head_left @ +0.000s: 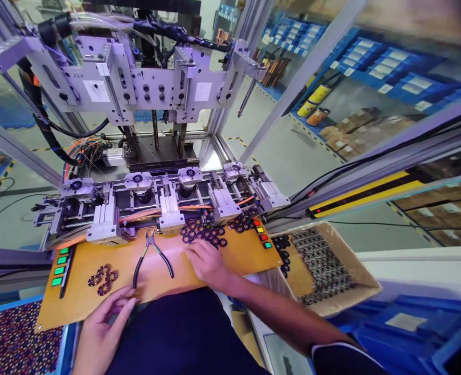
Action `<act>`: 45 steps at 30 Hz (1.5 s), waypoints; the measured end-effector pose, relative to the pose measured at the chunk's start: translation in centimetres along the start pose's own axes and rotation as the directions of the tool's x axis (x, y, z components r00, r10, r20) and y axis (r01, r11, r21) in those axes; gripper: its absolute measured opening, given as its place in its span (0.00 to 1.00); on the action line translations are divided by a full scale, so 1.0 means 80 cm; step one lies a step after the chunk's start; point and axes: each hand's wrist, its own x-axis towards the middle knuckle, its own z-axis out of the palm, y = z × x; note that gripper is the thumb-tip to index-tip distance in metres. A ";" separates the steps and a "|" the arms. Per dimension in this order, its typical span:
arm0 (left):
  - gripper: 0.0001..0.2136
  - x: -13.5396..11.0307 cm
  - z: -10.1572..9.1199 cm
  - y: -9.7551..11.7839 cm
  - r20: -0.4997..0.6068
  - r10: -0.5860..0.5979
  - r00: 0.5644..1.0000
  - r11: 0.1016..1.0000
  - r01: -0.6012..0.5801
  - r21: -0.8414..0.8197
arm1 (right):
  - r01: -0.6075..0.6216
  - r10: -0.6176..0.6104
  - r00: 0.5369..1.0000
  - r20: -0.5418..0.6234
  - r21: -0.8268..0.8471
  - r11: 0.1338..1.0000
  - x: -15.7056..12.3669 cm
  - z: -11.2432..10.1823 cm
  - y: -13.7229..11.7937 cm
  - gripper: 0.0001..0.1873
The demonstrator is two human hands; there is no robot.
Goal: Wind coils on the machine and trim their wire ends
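My right hand (206,262) lies palm down on the orange board (82,291), its fingers stretched toward a pile of black ring-shaped parts (203,233) and touching the nearest ones. At the board's near edge my left hand (109,317) rests with fingers spread, holding nothing. Several wound rings (103,276) lie just above it. Black-handled cutting pliers (151,256) lie on the board between my two hands.
Behind the board stands a machine with a row of round fixtures (138,182). A cardboard box (365,284) of black rings sits at the right. Green buttons (59,270) are at the board's left, coloured buttons (262,233) at its right. Blue bins (402,333) lie lower right.
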 end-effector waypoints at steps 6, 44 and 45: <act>0.16 0.003 0.005 0.009 0.039 0.010 0.999 1.000 -0.010 -0.004 | -0.338 0.339 0.941 0.012 -0.077 0.938 0.020 0.071 -0.004 0.12; 0.16 0.011 -0.005 0.064 -0.087 0.407 0.909 0.905 -0.388 0.176 | 0.022 -0.008 1.000 -0.022 0.762 0.647 0.075 -0.100 -0.032 0.06; 0.17 0.011 -0.012 0.054 -0.092 0.361 0.928 0.924 -0.342 0.174 | 0.053 -0.027 0.998 -0.049 0.646 0.762 0.086 -0.117 0.001 0.07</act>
